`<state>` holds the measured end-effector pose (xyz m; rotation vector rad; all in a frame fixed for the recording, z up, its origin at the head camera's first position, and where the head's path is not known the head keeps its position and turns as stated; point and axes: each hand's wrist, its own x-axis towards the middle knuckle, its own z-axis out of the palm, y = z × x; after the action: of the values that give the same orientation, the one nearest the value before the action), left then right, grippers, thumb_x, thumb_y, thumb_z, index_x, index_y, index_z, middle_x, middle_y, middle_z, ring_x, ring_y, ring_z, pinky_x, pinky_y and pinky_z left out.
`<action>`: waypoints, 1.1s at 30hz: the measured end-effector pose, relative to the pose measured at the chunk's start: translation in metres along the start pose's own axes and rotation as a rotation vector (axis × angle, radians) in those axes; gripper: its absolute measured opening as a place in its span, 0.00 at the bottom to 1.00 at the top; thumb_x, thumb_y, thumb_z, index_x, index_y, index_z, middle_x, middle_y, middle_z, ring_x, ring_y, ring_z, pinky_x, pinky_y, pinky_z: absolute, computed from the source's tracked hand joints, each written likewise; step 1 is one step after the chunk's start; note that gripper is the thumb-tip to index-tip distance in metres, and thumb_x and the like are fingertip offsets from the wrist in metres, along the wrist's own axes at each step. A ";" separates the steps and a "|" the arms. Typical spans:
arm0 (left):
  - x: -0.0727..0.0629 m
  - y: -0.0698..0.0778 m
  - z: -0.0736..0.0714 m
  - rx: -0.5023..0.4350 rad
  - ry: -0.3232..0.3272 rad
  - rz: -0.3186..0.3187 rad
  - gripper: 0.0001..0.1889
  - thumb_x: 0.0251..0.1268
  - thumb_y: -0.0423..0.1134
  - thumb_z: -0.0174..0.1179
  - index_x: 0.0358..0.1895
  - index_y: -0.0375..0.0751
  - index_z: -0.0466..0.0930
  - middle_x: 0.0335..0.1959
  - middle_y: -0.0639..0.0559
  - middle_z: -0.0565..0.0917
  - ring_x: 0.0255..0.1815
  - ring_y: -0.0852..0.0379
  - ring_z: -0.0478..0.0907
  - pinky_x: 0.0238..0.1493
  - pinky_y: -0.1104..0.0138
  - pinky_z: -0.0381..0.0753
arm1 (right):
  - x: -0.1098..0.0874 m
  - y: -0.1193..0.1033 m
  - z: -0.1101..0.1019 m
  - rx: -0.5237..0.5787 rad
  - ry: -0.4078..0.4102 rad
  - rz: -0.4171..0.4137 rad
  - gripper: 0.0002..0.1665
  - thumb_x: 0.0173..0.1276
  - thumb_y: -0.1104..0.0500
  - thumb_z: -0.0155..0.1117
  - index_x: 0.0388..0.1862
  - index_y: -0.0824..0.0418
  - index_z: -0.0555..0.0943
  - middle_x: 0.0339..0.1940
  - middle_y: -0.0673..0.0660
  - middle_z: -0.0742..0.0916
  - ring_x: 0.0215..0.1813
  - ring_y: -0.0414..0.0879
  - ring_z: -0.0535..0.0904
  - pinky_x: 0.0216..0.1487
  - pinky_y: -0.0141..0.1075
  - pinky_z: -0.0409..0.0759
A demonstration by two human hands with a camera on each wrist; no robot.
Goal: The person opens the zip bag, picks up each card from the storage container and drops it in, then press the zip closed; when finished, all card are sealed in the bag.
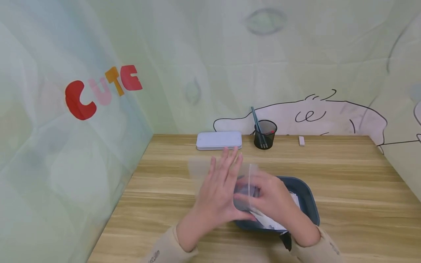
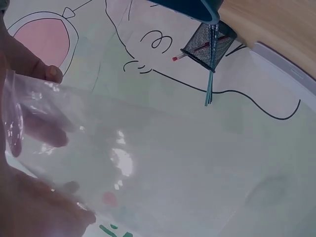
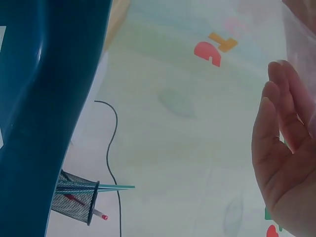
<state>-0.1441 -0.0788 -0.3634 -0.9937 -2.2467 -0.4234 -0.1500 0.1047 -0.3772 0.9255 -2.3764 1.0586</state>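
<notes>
Plastic bag (image 2: pixel 163 143), see-through, between my hands, near blue tray (image 1: pixel 310 199). My left hand (image 1: pixel 215 195): fingers straight, slightly apart, against bag. My right hand (image 1: pixel 272 193): at bag's edge; pinching or not, cannot tell.

Clear, glossy plastic bag (image 2: pixel 123 160), aloft

a pale green printed backdrop (image 1: pixel 174 54) stands behind a wood-grain table (image 1: pixel 355 182)

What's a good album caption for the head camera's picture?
Left hand and right hand handle a clear plastic bag by a blue tray on a wooden table, a black cup behind.
</notes>
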 end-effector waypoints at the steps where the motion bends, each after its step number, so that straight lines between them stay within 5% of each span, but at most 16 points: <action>1: 0.000 0.000 0.001 -0.005 0.011 0.012 0.76 0.17 0.76 0.71 0.73 0.30 0.49 0.75 0.38 0.49 0.75 0.39 0.44 0.69 0.43 0.47 | 0.000 -0.001 0.000 0.001 -0.003 0.006 0.18 0.53 0.44 0.74 0.42 0.47 0.86 0.40 0.40 0.86 0.39 0.35 0.79 0.34 0.34 0.78; 11: -0.003 0.000 0.005 -0.020 0.084 0.067 0.59 0.32 0.65 0.75 0.67 0.30 0.63 0.61 0.40 0.71 0.72 0.41 0.54 0.68 0.46 0.54 | -0.002 -0.004 0.001 0.054 -0.062 0.132 0.30 0.51 0.37 0.73 0.48 0.52 0.83 0.40 0.46 0.85 0.37 0.36 0.80 0.34 0.32 0.80; 19: -0.004 -0.004 0.006 -0.057 0.080 0.068 0.47 0.38 0.57 0.76 0.62 0.32 0.70 0.51 0.43 0.76 0.67 0.44 0.64 0.67 0.49 0.59 | -0.003 -0.003 0.000 0.073 -0.102 0.189 0.33 0.55 0.35 0.70 0.54 0.50 0.80 0.47 0.46 0.82 0.39 0.38 0.79 0.36 0.34 0.80; 24: -0.005 -0.010 0.006 -0.068 0.108 0.028 0.46 0.33 0.55 0.79 0.57 0.32 0.73 0.50 0.44 0.78 0.63 0.45 0.69 0.67 0.51 0.60 | -0.004 0.002 -0.010 0.236 -0.195 0.170 0.17 0.72 0.49 0.58 0.57 0.47 0.78 0.56 0.43 0.78 0.44 0.40 0.77 0.38 0.35 0.80; 28: -0.008 -0.017 0.001 -0.078 0.105 -0.036 0.48 0.27 0.58 0.81 0.56 0.34 0.74 0.51 0.44 0.78 0.61 0.44 0.71 0.68 0.54 0.59 | -0.007 0.010 -0.027 0.404 -0.193 0.156 0.17 0.78 0.60 0.46 0.58 0.49 0.78 0.60 0.47 0.76 0.47 0.44 0.77 0.37 0.38 0.81; 30: -0.009 -0.020 -0.002 -0.118 0.097 -0.086 0.48 0.26 0.58 0.81 0.57 0.36 0.74 0.52 0.45 0.78 0.61 0.45 0.70 0.69 0.55 0.57 | -0.010 0.016 -0.035 0.400 -0.153 0.187 0.18 0.78 0.61 0.44 0.57 0.51 0.79 0.58 0.48 0.78 0.44 0.45 0.79 0.33 0.38 0.81; 33: -0.013 -0.024 -0.006 -0.220 0.077 -0.179 0.48 0.26 0.56 0.81 0.59 0.40 0.74 0.54 0.48 0.78 0.63 0.47 0.69 0.70 0.55 0.55 | -0.017 0.029 -0.043 0.244 -0.090 0.266 0.14 0.77 0.56 0.49 0.53 0.51 0.81 0.51 0.45 0.82 0.40 0.42 0.79 0.35 0.37 0.80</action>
<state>-0.1530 -0.1048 -0.3687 -0.8694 -2.2618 -0.7877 -0.1550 0.1588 -0.3738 0.7615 -2.5363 1.4625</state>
